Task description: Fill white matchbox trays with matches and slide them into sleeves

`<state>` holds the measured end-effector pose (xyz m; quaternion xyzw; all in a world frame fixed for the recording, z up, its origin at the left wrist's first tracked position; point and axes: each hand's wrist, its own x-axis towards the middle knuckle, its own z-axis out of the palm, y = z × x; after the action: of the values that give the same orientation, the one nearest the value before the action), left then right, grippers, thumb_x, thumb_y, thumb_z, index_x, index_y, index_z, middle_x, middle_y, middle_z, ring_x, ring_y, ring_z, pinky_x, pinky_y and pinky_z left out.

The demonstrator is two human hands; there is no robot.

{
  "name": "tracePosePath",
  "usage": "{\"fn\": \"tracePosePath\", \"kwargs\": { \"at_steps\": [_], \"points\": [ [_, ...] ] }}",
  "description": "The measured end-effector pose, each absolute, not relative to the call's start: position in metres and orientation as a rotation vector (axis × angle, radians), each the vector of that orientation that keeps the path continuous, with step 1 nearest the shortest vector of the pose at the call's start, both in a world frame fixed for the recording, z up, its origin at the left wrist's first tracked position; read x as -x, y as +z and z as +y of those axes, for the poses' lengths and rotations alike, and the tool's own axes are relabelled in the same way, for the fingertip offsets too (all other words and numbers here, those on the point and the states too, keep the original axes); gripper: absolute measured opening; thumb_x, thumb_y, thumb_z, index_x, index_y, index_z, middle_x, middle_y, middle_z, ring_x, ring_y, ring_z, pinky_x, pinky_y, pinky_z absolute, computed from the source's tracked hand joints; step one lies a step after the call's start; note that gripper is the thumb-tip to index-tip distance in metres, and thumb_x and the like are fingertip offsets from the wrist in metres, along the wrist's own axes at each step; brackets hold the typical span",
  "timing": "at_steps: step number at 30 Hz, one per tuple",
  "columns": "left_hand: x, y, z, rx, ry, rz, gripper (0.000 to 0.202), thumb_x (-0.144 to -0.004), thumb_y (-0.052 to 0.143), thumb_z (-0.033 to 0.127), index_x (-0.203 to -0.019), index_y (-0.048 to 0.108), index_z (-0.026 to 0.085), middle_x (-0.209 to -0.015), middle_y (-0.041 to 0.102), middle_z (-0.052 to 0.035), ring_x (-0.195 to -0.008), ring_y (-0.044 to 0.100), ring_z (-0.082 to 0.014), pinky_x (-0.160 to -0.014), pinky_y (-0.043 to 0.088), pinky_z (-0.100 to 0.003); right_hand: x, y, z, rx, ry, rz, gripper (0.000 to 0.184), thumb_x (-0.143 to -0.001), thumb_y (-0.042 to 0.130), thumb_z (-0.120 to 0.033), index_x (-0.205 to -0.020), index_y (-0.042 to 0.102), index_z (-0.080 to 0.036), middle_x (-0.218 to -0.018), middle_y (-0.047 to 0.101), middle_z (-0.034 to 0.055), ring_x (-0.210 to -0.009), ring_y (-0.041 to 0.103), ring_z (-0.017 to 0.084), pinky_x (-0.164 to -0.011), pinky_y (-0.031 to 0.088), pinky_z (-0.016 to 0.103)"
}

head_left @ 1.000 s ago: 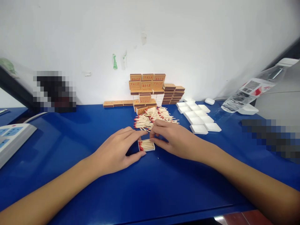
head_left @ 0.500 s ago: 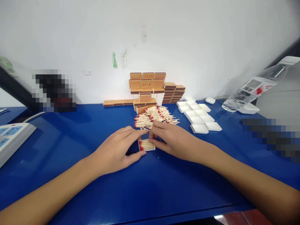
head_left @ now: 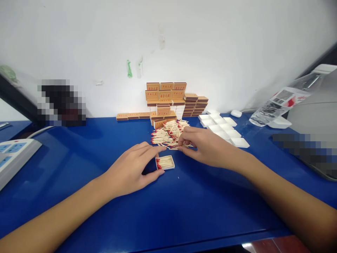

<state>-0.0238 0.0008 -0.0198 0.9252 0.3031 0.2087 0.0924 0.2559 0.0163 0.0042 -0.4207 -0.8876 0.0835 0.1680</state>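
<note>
Blue paint covers the tabletop [head_left: 158,218], and near the centre of the frame sits a small white tray [head_left: 170,168] of red-tipped matches [head_left: 165,162]. From here I see the left hand [head_left: 131,168], thumb and fingers parted, clasping the tray's left end. Slightly up and right, the right hand [head_left: 204,146] has its fingertips drawn together at the match heap [head_left: 165,135]; whether they pinch a match, I can't tell. Behind, printed matchboxes [head_left: 164,95] stand against the wall [head_left: 105,42]; open white boxes [head_left: 239,142] lie right of centre, a clear bottle [head_left: 281,99] at upper right.
</note>
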Motion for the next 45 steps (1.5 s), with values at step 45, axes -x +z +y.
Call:
{"fn": "tracePosePath", "kwargs": {
  "at_steps": [45],
  "points": [
    [0.023,-0.020,0.001,-2.737,0.620,0.898,0.050,-0.100,0.068,0.035,-0.145,0.055,0.020,-0.114,0.073,-0.0088,-0.105,0.066,-0.0269,-0.095,0.057,-0.046,-0.255,-0.001,0.019,1.361,0.441,-2.544,0.015,-0.102,0.056,-0.024,-0.087,0.056,-0.021,-0.092,0.067,0.0064,-0.084,0.058,0.020,-0.073,0.041,0.033]
  ]
}}
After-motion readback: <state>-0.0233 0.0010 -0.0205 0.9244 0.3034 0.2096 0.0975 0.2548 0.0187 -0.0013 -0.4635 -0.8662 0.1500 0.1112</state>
